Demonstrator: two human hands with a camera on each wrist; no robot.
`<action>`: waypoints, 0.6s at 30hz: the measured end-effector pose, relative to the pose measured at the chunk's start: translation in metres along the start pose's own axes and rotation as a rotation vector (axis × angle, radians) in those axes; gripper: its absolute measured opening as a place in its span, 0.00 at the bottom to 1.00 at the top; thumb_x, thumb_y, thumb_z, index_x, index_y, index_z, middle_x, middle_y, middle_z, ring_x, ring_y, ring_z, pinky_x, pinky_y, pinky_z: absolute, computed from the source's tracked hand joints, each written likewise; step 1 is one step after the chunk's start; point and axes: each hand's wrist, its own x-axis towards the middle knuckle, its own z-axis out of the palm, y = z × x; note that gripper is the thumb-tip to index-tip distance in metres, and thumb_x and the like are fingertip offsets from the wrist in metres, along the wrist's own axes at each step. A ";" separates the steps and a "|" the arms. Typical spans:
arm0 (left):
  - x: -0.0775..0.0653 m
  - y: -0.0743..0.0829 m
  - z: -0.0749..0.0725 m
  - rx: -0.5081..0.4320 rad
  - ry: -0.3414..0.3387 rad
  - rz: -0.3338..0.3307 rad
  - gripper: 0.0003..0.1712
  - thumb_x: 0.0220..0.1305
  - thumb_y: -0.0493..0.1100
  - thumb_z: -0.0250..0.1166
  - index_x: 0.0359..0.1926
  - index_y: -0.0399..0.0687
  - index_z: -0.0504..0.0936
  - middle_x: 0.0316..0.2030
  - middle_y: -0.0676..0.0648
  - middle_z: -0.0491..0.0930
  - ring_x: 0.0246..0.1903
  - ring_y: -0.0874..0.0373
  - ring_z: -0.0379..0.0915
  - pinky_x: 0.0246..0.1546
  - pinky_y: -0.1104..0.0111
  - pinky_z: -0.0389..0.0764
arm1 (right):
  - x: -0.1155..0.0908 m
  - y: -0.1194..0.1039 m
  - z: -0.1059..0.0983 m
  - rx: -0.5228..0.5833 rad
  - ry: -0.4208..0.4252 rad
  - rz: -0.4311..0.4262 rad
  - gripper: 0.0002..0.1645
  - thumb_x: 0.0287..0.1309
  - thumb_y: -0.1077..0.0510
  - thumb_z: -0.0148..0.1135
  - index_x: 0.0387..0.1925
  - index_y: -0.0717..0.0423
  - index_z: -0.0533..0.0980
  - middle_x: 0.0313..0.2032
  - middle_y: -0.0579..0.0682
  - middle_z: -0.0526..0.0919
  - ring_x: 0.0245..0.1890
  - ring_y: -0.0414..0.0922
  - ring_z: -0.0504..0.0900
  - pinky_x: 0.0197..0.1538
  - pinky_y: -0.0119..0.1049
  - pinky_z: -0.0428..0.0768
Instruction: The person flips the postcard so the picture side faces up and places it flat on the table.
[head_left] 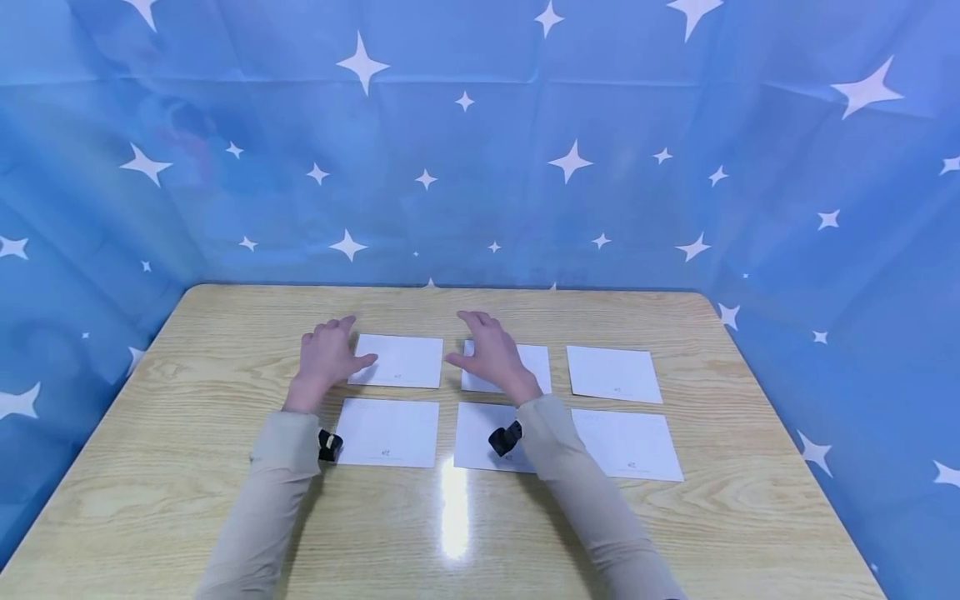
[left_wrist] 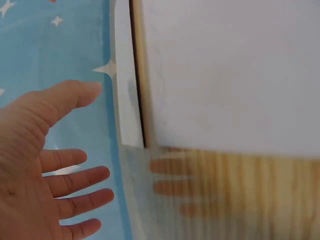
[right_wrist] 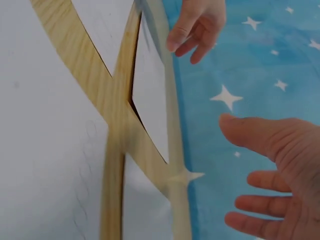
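Note:
My left hand (head_left: 324,354) hovers over the left edge of the back-left white sheet of paper (head_left: 405,358), fingers spread and nothing in it. Over the back-middle white sheet (head_left: 536,363) is my right hand (head_left: 491,352), which covers part of that sheet. Its thumb stands apart from loosely straight fingers, and it is bare too. The left wrist view shows the left palm (left_wrist: 22,185) with thumb and fingers apart. In the right wrist view, the right hand (right_wrist: 285,170) is raised above the table, with the left hand (right_wrist: 202,22) beyond it.
Nearer to me lie a front-left sheet (head_left: 388,432), a front-middle sheet (head_left: 476,433) partly under the right forearm, and a front-right sheet (head_left: 633,442). Another sheet (head_left: 615,373) lies back right. A blue star-patterned curtain (head_left: 480,208) hangs behind the wooden table (head_left: 750,500).

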 end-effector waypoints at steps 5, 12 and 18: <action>0.005 -0.010 0.003 -0.111 -0.031 0.018 0.42 0.53 0.50 0.68 0.62 0.29 0.65 0.56 0.28 0.68 0.55 0.31 0.62 0.52 0.41 0.64 | 0.010 -0.003 0.011 0.046 -0.052 0.038 0.45 0.52 0.49 0.68 0.67 0.56 0.59 0.63 0.58 0.65 0.61 0.55 0.66 0.55 0.47 0.72; 0.012 -0.020 0.006 -0.155 -0.059 0.076 0.39 0.48 0.48 0.72 0.57 0.28 0.71 0.42 0.34 0.73 0.43 0.40 0.66 0.42 0.49 0.70 | 0.025 -0.008 0.022 0.057 -0.141 0.092 0.47 0.49 0.51 0.71 0.67 0.57 0.59 0.65 0.58 0.62 0.65 0.55 0.60 0.59 0.47 0.69; 0.016 -0.025 0.006 -0.162 -0.097 0.072 0.38 0.47 0.48 0.72 0.56 0.29 0.72 0.43 0.35 0.73 0.42 0.42 0.66 0.41 0.50 0.70 | 0.032 -0.009 0.030 -0.008 -0.208 0.108 0.48 0.47 0.50 0.72 0.68 0.55 0.60 0.65 0.58 0.62 0.64 0.55 0.62 0.57 0.46 0.72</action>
